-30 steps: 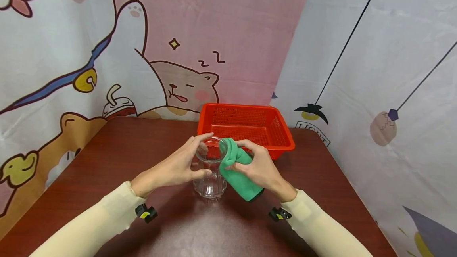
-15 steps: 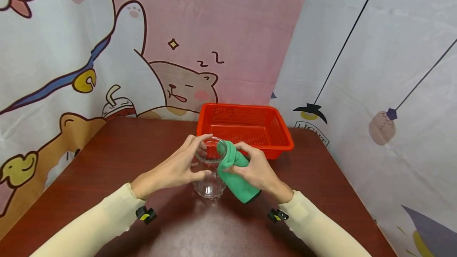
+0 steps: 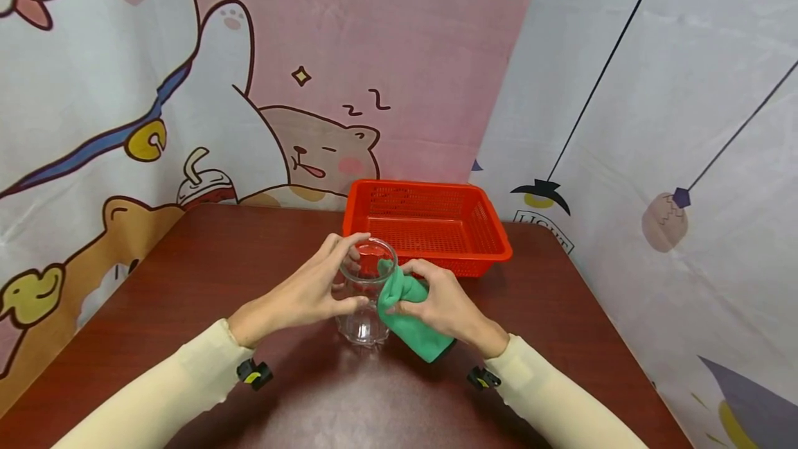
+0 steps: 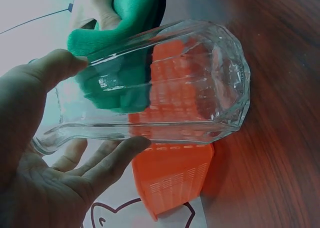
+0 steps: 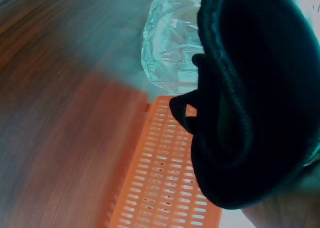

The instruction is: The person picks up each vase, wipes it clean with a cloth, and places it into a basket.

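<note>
A clear glass jar [image 3: 363, 330] with faceted sides stands upright at the middle of the table, mouth up. Curled round its upper left side, my left hand [image 3: 302, 293] grips it by thumb and fingers. My right hand [image 3: 445, 303] pinches a folded green cloth [image 3: 419, 337] with a dark underside. Part of the cloth lies over the jar's right rim and reaches inside; the rest hangs outside. The left wrist view shows the jar's thick base [image 4: 232, 83] and green through the glass. In the right wrist view the cloth's dark side [image 5: 280, 83] hides most of the right hand.
Just behind the jar sits a red-orange perforated plastic basket [image 3: 499, 255], near the table's back edge. The dark red-brown table [image 3: 548, 324] extends to both sides. A cartoon-printed curtain [image 3: 436, 75] hangs behind and along the sides.
My right hand has drawn the cloth slightly down and left at the jar's right rim, and less of the rim is covered. The left hand and jar have barely moved.
</note>
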Action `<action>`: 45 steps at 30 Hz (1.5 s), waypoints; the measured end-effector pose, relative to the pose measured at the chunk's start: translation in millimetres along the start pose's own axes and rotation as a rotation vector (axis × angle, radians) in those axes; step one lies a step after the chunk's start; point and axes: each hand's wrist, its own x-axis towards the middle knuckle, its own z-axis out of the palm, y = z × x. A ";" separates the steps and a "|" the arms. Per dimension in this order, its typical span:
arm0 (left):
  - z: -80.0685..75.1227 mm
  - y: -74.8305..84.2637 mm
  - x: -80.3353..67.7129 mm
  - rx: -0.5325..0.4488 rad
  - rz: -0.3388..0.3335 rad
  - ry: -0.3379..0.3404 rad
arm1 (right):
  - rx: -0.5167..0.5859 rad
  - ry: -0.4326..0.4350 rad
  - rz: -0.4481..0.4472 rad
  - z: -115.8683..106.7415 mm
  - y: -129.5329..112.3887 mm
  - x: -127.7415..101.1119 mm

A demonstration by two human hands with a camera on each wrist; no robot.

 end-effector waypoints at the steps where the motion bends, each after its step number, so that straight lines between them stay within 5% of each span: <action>1: 0.2 -0.2 -0.2 -0.003 -0.002 0.000 | -0.004 -0.006 -0.001 0.5 0.6 -0.2; 27: 1.0 -0.9 0.5 0.005 0.011 0.007 | -0.085 -0.161 0.055 14.9 26.1 -7.9; 45: 0.9 -2.2 0.3 0.009 0.005 0.005 | -0.084 -0.161 0.045 19.0 30.1 -9.5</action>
